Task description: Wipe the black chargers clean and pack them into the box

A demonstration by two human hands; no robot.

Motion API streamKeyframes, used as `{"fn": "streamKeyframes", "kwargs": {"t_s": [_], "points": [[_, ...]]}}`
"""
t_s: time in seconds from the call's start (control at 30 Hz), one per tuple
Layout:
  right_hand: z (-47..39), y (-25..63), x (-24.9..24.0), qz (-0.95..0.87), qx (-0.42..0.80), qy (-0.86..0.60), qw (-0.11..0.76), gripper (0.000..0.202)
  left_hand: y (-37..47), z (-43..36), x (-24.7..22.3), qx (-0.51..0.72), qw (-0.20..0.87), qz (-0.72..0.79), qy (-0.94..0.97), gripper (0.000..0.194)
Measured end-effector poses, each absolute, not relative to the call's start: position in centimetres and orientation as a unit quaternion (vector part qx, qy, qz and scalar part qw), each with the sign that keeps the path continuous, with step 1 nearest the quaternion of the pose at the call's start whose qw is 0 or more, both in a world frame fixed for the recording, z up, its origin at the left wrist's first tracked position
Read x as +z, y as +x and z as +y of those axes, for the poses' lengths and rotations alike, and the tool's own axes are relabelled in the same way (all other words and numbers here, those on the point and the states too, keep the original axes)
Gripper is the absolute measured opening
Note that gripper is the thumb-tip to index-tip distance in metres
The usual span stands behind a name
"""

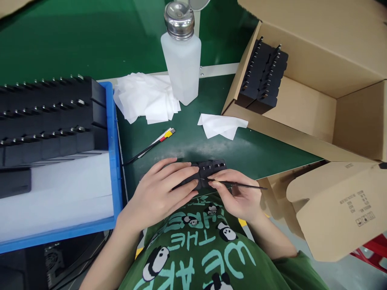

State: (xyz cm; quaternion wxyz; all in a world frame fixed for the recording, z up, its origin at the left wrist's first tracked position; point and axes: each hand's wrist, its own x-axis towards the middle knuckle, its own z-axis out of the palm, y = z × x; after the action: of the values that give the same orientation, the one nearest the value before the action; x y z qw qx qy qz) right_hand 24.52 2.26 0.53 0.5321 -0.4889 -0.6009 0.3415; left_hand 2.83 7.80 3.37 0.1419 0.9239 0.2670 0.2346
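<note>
A row of small black plastic blocks (pixel 207 169) lies on the green table's front edge, close against my shirt. My left hand (pixel 166 185) rests over the left part of this row, with its fingers gripping and covering it. In a pinch between thumb and fingers, my right hand (pixel 237 191) holds thin black tweezers (pixel 249 185). Their rear end points right, and the fine tip meets or hovers just above the blocks; I cannot tell which. Small metallic spots show along the blocks' upper side.
A blue bin (pixel 110 161) at left holds rows of black plug-like units (pixel 60 117). Behind my hands are white wipes (pixel 148 96), a pump bottle (pixel 183 64), a single wipe (pixel 223 125) and a cable (pixel 151 146). An open cardboard box (pixel 302 125) stands right, with black units (pixel 263 76) inside.
</note>
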Motion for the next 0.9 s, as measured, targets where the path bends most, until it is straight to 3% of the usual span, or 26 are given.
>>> {"fn": "streamKeyframes", "kwargs": {"t_s": [0.37, 0.53, 0.73, 0.9], "points": [[1.9, 24.9, 0.5, -0.592, 0.374, -0.487, 0.522, 0.021, 2.8, 7.7, 3.4, 0.227, 0.132, 0.268, 0.927, 0.014], [1.8, 26.1, 1.6, -0.484, 0.436, -0.457, 0.606, 0.014, 2.9, 7.6, 3.4, 0.189, 0.107, 0.290, 0.932, 0.030], [1.8, 31.9, 0.8, -0.432, 0.282, -0.532, 0.671, 0.010, 2.7, 7.7, 3.7, 0.243, 0.189, 0.250, 0.918, 0.011], [1.3, 35.8, -1.2, -0.429, 0.238, -0.665, 0.562, 0.013, 1.7, 7.3, 4.8, 0.323, 0.194, 0.270, 0.886, 0.020]]}}
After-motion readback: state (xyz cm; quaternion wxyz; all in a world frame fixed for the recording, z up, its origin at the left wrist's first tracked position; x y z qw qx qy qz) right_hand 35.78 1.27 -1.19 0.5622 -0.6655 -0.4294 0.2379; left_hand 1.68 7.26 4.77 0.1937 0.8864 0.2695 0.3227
